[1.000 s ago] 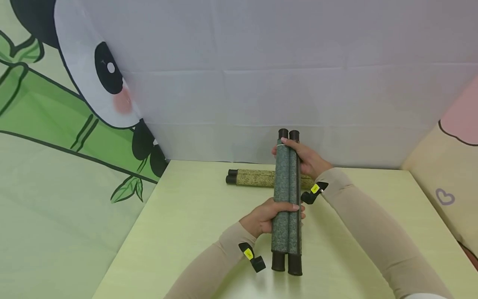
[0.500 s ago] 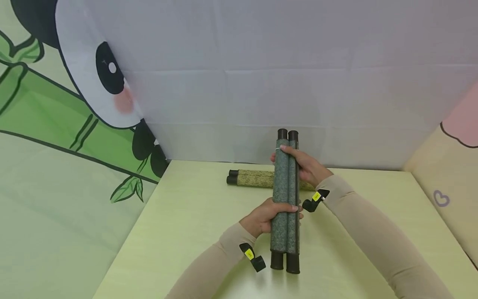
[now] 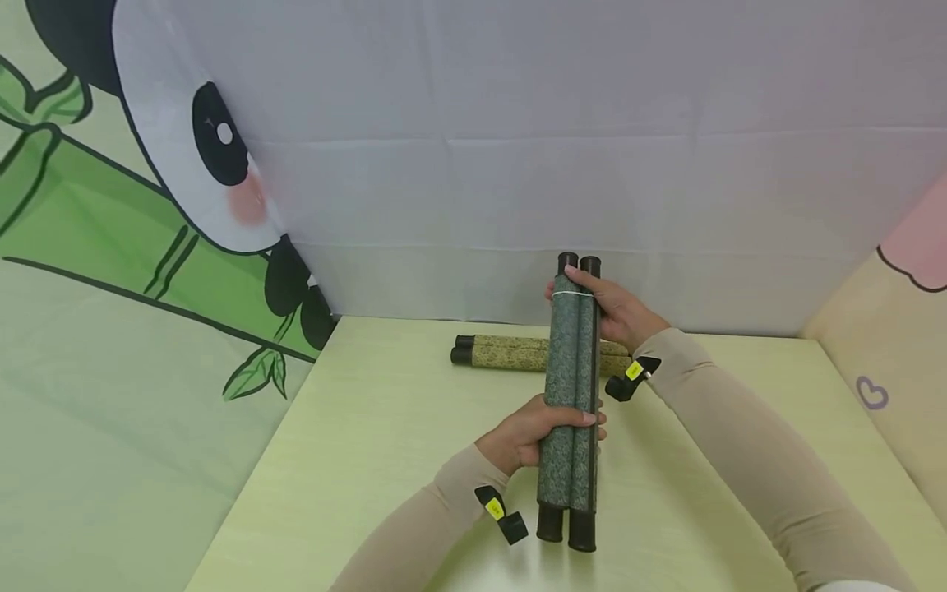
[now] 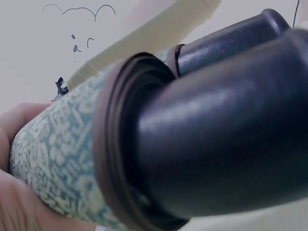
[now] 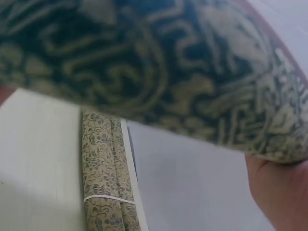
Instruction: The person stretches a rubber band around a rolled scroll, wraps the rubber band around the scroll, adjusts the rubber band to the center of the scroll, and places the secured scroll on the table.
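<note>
In the head view, a blue-green patterned hanging scroll (image 3: 562, 370), rolled from both ends into two side-by-side rolls with dark rod ends, is held lengthwise above the table. My left hand (image 3: 534, 429) grips its lower half, thumb laid across the front. Higher up, my right hand (image 3: 617, 308) holds it near the far end, its thumb beside a dark knob. A thin white band (image 3: 573, 293) crosses both rolls just below that thumb. The left wrist view shows a dark rod end (image 4: 221, 130) close up. Fingers behind the scroll are mostly hidden.
A yellow patterned scroll (image 3: 510, 353) with dark ends lies crosswise on the pale table (image 3: 355, 460), partly behind the held one. A white band (image 5: 108, 198) circles it. A white cloth backdrop (image 3: 473, 197) stands along the table's far edge.
My right hand slid slightly down, then back up to the scroll's far end. More of the white band shows across both rolls now. My left hand keeps its grip.
</note>
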